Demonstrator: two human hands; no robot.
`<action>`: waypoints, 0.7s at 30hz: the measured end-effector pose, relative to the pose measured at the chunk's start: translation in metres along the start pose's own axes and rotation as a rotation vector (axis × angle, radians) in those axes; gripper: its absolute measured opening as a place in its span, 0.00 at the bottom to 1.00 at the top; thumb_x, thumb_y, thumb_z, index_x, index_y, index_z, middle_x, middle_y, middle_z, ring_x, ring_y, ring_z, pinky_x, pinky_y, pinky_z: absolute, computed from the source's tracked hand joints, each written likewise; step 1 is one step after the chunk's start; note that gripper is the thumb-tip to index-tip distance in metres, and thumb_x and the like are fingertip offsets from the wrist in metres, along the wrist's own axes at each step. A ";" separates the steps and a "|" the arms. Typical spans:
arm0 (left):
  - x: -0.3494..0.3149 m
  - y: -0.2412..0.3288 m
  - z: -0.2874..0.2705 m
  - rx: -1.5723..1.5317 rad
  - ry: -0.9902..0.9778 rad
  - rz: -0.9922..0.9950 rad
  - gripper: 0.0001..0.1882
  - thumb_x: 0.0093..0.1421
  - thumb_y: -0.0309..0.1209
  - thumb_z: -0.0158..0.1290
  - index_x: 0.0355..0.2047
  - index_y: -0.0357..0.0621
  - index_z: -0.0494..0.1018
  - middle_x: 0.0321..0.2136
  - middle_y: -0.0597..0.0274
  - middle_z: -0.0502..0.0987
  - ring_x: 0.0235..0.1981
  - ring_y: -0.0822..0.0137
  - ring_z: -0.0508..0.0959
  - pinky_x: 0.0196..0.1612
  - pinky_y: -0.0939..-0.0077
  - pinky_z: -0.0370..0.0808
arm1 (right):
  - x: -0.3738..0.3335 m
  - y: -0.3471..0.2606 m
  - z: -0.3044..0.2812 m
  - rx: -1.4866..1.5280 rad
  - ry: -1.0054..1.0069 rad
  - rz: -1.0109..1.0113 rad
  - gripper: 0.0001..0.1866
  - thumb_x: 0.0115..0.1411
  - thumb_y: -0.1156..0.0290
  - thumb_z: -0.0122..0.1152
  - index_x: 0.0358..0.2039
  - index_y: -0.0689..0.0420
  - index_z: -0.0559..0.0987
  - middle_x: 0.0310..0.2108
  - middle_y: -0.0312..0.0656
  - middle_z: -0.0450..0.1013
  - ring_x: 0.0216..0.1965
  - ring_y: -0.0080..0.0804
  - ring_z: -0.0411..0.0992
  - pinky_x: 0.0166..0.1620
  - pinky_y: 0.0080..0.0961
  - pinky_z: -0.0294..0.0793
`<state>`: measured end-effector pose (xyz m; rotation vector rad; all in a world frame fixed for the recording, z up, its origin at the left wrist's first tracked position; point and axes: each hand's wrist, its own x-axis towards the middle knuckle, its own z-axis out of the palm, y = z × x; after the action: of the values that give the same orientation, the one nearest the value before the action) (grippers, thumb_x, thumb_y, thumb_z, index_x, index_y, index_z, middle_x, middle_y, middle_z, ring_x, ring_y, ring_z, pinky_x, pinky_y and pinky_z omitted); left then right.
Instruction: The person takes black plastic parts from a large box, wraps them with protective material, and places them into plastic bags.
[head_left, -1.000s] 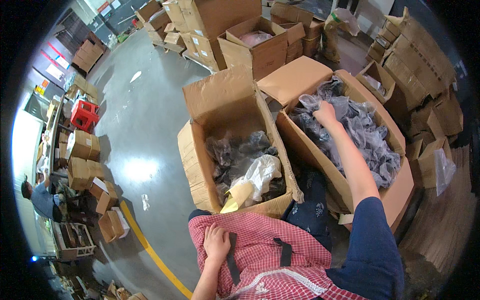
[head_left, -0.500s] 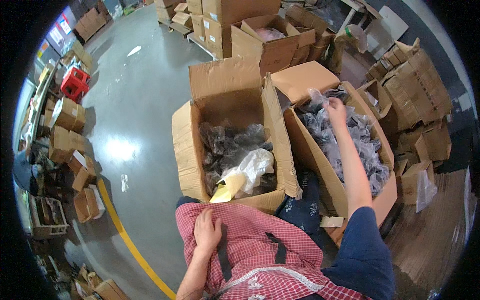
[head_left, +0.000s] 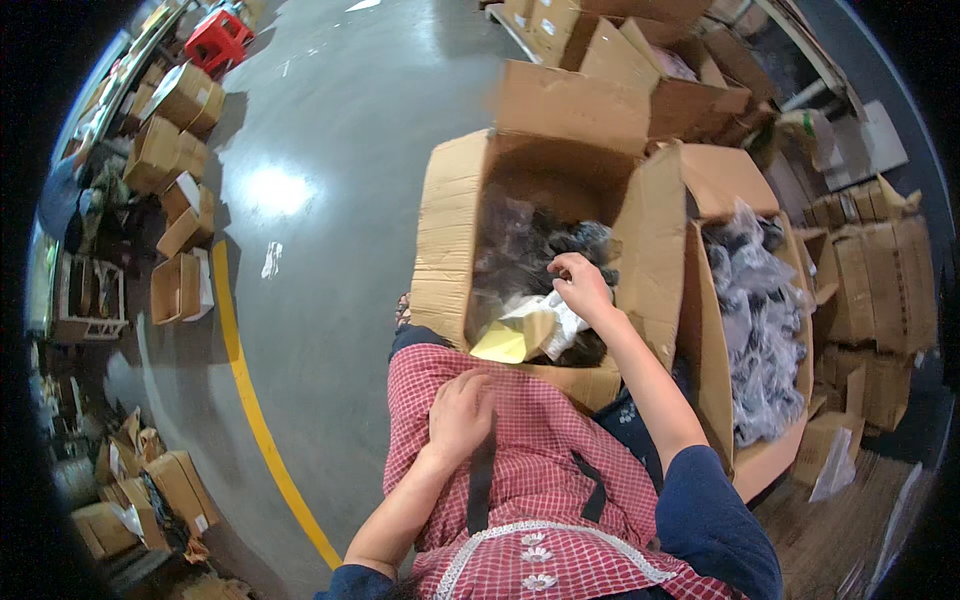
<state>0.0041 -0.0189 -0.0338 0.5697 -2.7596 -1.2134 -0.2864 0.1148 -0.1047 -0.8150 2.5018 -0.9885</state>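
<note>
I look out through the left of two fisheye cameras on a person's head, the picture upright and unmirrored. It faces steeply down and forward, over a red checked apron (head_left: 540, 450) at the lower edge, into an open carton (head_left: 450, 230). Both are close; a red plastic stool (head_left: 215, 40) is much farther off, upper left. The yellow floor line (head_left: 240, 362) bows near the dark, rounded rim.

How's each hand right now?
Left hand: loosely open over the checked apron, apparently empty.
Right hand: partly curled over the open box; cannot tell whether it holds anything.
</note>
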 end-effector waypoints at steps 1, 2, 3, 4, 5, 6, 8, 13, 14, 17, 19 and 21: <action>0.009 0.003 -0.003 -0.053 -0.006 0.019 0.15 0.61 0.31 0.56 0.47 0.40 0.76 0.50 0.52 0.78 0.53 0.48 0.76 0.58 0.57 0.71 | 0.032 0.027 0.021 -0.074 -0.035 0.065 0.16 0.50 0.74 0.65 0.41 0.60 0.82 0.43 0.47 0.77 0.43 0.40 0.77 0.50 0.35 0.76; 0.010 0.001 -0.006 -0.072 0.001 0.015 0.16 0.60 0.31 0.56 0.48 0.39 0.76 0.51 0.51 0.78 0.53 0.47 0.76 0.58 0.57 0.71 | 0.052 0.038 0.039 -0.085 -0.073 0.108 0.17 0.48 0.72 0.66 0.41 0.59 0.82 0.42 0.47 0.77 0.44 0.40 0.77 0.50 0.35 0.76; 0.007 -0.001 -0.008 -0.089 0.012 0.004 0.17 0.60 0.30 0.56 0.49 0.39 0.75 0.52 0.51 0.77 0.54 0.47 0.76 0.57 0.57 0.71 | 0.068 0.038 0.052 -0.087 -0.113 0.137 0.19 0.48 0.71 0.66 0.43 0.59 0.82 0.42 0.47 0.77 0.46 0.44 0.76 0.52 0.36 0.75; 0.007 -0.001 -0.010 -0.091 -0.009 -0.045 0.20 0.60 0.30 0.57 0.52 0.39 0.73 0.54 0.50 0.76 0.55 0.46 0.75 0.58 0.57 0.71 | 0.085 0.043 0.062 -0.123 -0.098 0.097 0.21 0.48 0.70 0.66 0.45 0.59 0.80 0.43 0.49 0.77 0.48 0.47 0.75 0.53 0.38 0.74; 0.009 0.001 -0.014 -0.130 -0.020 -0.077 0.21 0.60 0.30 0.57 0.54 0.39 0.72 0.55 0.48 0.74 0.56 0.46 0.74 0.59 0.57 0.71 | 0.104 0.048 0.072 -0.158 -0.082 0.059 0.23 0.48 0.70 0.67 0.47 0.59 0.79 0.44 0.51 0.76 0.49 0.51 0.74 0.55 0.39 0.73; 0.011 0.001 -0.016 -0.177 -0.002 -0.124 0.22 0.61 0.31 0.56 0.55 0.40 0.71 0.56 0.48 0.73 0.57 0.47 0.74 0.59 0.58 0.71 | 0.121 0.049 0.084 -0.157 -0.046 0.039 0.27 0.48 0.71 0.64 0.51 0.63 0.75 0.49 0.60 0.72 0.53 0.59 0.70 0.57 0.46 0.71; 0.012 0.002 -0.019 -0.246 0.053 -0.176 0.23 0.62 0.30 0.56 0.57 0.39 0.68 0.58 0.47 0.72 0.59 0.48 0.73 0.60 0.59 0.71 | 0.162 0.041 0.103 -0.257 -0.113 0.205 0.41 0.50 0.68 0.67 0.65 0.61 0.63 0.61 0.64 0.63 0.62 0.61 0.64 0.62 0.43 0.69; 0.026 0.001 -0.030 -0.430 -0.012 -0.298 0.24 0.64 0.27 0.55 0.59 0.40 0.65 0.54 0.52 0.74 0.43 0.64 0.84 0.47 0.69 0.78 | 0.246 0.076 0.144 -0.347 -0.432 0.411 0.56 0.57 0.50 0.66 0.73 0.60 0.43 0.72 0.63 0.48 0.70 0.61 0.53 0.67 0.48 0.63; 0.029 0.000 -0.031 -0.417 -0.038 -0.295 0.23 0.64 0.27 0.55 0.59 0.40 0.67 0.52 0.52 0.76 0.43 0.64 0.84 0.46 0.69 0.78 | 0.250 0.089 0.157 -0.428 -0.455 0.405 0.56 0.58 0.47 0.65 0.74 0.56 0.43 0.72 0.61 0.49 0.70 0.62 0.53 0.67 0.50 0.62; 0.030 -0.006 -0.031 -0.312 -0.091 -0.260 0.18 0.62 0.28 0.58 0.53 0.43 0.73 0.46 0.52 0.80 0.45 0.57 0.83 0.46 0.68 0.79 | 0.245 0.080 0.183 -0.538 -0.384 0.417 0.43 0.60 0.48 0.59 0.71 0.50 0.57 0.68 0.57 0.58 0.68 0.63 0.56 0.62 0.58 0.66; 0.032 -0.007 -0.031 -0.272 -0.096 -0.197 0.18 0.62 0.29 0.58 0.52 0.44 0.74 0.50 0.54 0.78 0.49 0.56 0.81 0.47 0.67 0.79 | 0.246 0.082 0.182 -0.633 -0.316 0.346 0.27 0.67 0.63 0.49 0.67 0.51 0.67 0.64 0.53 0.65 0.64 0.63 0.63 0.60 0.63 0.68; 0.036 -0.001 -0.038 -0.304 -0.098 -0.269 0.17 0.63 0.29 0.58 0.52 0.44 0.74 0.53 0.55 0.76 0.52 0.56 0.79 0.48 0.67 0.79 | 0.249 0.092 0.169 -0.656 -0.312 0.293 0.30 0.60 0.54 0.61 0.62 0.48 0.72 0.65 0.55 0.62 0.63 0.61 0.63 0.58 0.59 0.71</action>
<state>-0.0210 -0.0593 -0.0119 0.8874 -2.5563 -1.7196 -0.4344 -0.0709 -0.3115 -0.6673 2.5628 0.0734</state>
